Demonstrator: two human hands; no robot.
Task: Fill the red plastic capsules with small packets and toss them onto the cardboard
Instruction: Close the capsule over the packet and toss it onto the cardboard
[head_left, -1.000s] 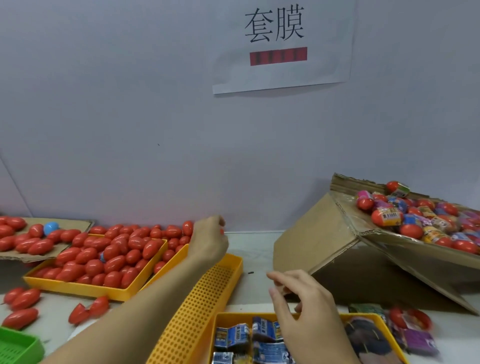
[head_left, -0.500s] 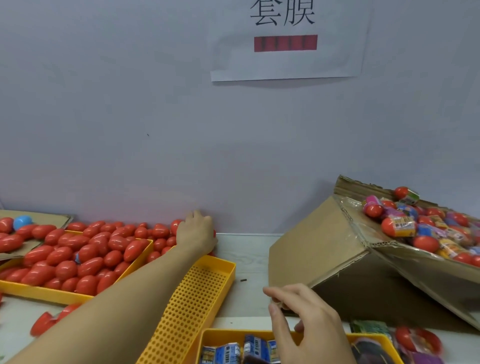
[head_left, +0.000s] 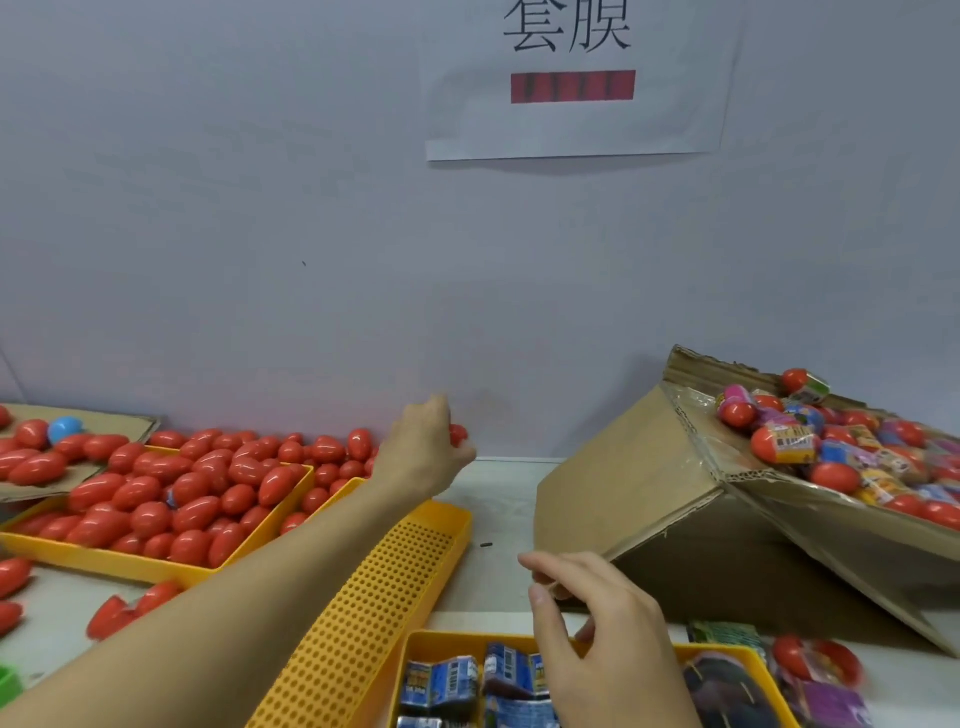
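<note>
Left hand (head_left: 423, 449): centre frame, fingers curled round one smooth red capsule (head_left: 458, 434).
Right hand (head_left: 597, 618): lower centre, fingers loosely bent; contents cannot tell.
Capsule stock (head_left: 171, 499): glossy ovals, yellow tray (head_left: 130, 564), left.
Packets (head_left: 441, 683): blue foil, bottom tray.
Cardboard (head_left: 623, 483): corrugated, tilted, right.

We see glossy red egg-shaped plastic capsules (head_left: 156, 499) heaped in a bright yellow plastic tray (head_left: 130, 564) near the worktop's left edge, with one light blue capsule (head_left: 65, 428) among them. A yellow perforated tray (head_left: 374, 597) shows a grid of small holes. Blue printed foil packets (head_left: 441, 680) fill another yellow tray (head_left: 753, 670) at the front edge. The plain brown corrugated cardboard (head_left: 623, 493) at the right carries red capsules wrapped in multicoloured printed film (head_left: 784, 441). The white paper sign (head_left: 571, 130) bears black characters and a red bar.
</note>
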